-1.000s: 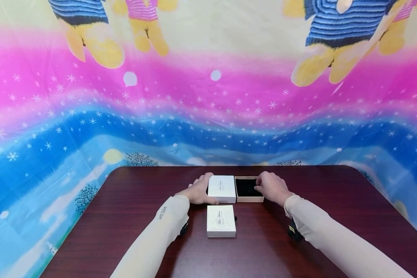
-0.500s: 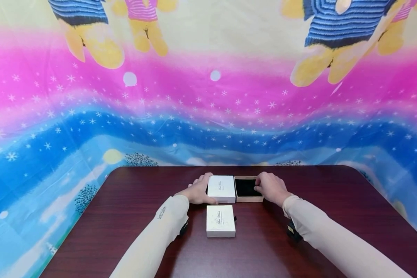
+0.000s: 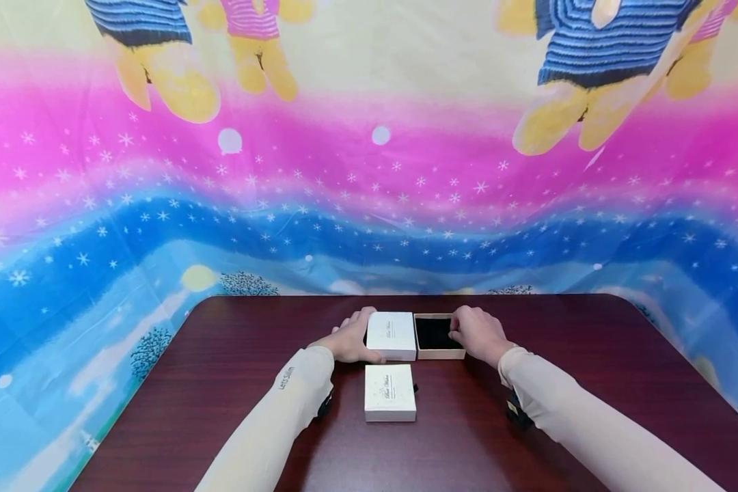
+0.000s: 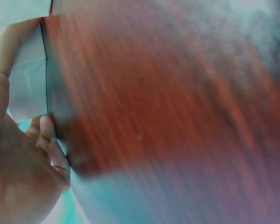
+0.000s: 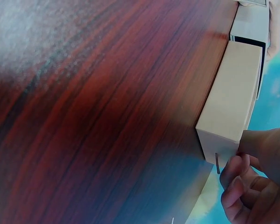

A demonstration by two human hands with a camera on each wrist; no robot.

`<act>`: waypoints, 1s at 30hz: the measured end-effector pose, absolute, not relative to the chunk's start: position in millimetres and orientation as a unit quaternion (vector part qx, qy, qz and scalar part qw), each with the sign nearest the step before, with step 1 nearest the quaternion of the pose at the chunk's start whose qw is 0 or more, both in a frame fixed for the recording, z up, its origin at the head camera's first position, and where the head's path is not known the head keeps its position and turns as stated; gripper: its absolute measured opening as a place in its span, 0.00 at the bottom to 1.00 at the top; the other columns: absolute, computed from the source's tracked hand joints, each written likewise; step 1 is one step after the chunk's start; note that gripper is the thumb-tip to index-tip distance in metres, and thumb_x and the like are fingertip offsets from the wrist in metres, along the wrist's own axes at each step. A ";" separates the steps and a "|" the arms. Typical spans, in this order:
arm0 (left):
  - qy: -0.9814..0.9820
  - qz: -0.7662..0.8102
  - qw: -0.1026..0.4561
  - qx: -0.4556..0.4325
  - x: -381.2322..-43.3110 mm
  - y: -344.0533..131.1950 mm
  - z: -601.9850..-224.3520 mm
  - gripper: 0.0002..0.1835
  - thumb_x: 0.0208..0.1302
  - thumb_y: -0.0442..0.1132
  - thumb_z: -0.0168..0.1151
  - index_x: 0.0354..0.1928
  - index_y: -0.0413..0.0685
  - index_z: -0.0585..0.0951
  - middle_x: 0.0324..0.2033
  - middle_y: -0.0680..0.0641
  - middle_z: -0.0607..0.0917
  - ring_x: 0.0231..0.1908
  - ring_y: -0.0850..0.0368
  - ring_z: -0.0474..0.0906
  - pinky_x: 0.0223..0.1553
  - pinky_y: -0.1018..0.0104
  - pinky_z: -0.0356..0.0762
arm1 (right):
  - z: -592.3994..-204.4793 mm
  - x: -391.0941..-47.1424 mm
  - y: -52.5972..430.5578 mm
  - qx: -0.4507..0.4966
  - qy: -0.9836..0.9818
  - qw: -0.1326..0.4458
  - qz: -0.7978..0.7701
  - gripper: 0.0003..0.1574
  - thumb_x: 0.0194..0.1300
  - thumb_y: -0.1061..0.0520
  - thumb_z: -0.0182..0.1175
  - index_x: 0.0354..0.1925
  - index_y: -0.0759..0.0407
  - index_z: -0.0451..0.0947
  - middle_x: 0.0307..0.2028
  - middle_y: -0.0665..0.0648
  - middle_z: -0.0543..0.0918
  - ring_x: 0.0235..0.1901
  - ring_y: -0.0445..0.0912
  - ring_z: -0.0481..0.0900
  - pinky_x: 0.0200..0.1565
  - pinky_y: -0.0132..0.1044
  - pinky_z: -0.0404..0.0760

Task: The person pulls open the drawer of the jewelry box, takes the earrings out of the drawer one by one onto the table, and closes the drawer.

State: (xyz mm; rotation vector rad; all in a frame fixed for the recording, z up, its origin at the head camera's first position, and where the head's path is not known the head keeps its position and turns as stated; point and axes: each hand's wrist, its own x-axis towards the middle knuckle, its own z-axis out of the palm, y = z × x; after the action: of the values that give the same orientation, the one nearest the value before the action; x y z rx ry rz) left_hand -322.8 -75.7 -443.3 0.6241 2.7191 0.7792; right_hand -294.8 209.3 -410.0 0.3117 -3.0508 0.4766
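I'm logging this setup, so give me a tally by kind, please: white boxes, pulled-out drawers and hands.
White boxes: 2
Pulled-out drawer: 1
Hands: 2
Total: 5

Glare hazes the tabletop [image 5: 107,93] in wrist views.

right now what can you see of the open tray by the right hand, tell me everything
The open tray is shallow and rectangular, with pale tan, cardboard-looking walls and a black lining. A thin tab sticks out of its outer end. It lies open side up on the dark table, lined up with the white box sleeve to its left; whether its inner end sits inside is unclear. The right hand grips its outer end.
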 end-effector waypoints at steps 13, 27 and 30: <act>0.929 0.278 0.121 0.212 -331.1 -77.0 -454.3 0.63 0.48 0.56 0.79 0.79 0.51 0.49 0.70 0.42 0.66 0.66 0.44 0.63 0.67 0.39 0.57 | -409.7 -293.7 209.5 0.100 -0.983 0.018 0.156 0.09 0.66 0.59 0.66 0.28 0.54 0.82 0.22 0.49 0.80 0.22 0.44 0.74 0.26 0.39 0.72; 0.929 0.276 0.124 0.212 -334.4 -76.9 -456.5 0.62 0.49 0.56 0.78 0.79 0.52 0.49 0.70 0.43 0.66 0.66 0.44 0.63 0.67 0.39 0.57 | -412.2 -295.3 211.7 0.104 -0.982 0.021 0.157 0.11 0.67 0.59 0.65 0.26 0.53 0.81 0.19 0.49 0.79 0.20 0.43 0.73 0.25 0.38 0.70; 0.930 0.273 0.124 0.212 -333.9 -76.5 -455.6 0.62 0.49 0.56 0.78 0.79 0.52 0.49 0.70 0.43 0.66 0.65 0.44 0.63 0.67 0.40 0.58 | -411.9 -295.4 211.7 0.103 -0.981 0.021 0.160 0.11 0.67 0.59 0.65 0.26 0.53 0.81 0.19 0.49 0.79 0.20 0.43 0.73 0.25 0.38 0.70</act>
State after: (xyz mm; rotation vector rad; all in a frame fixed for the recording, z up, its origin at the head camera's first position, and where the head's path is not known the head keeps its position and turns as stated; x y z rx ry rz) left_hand -333.9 -76.5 -455.6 0.6190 2.7109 0.7968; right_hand -295.4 211.7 -411.9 0.3205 -3.0436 0.4965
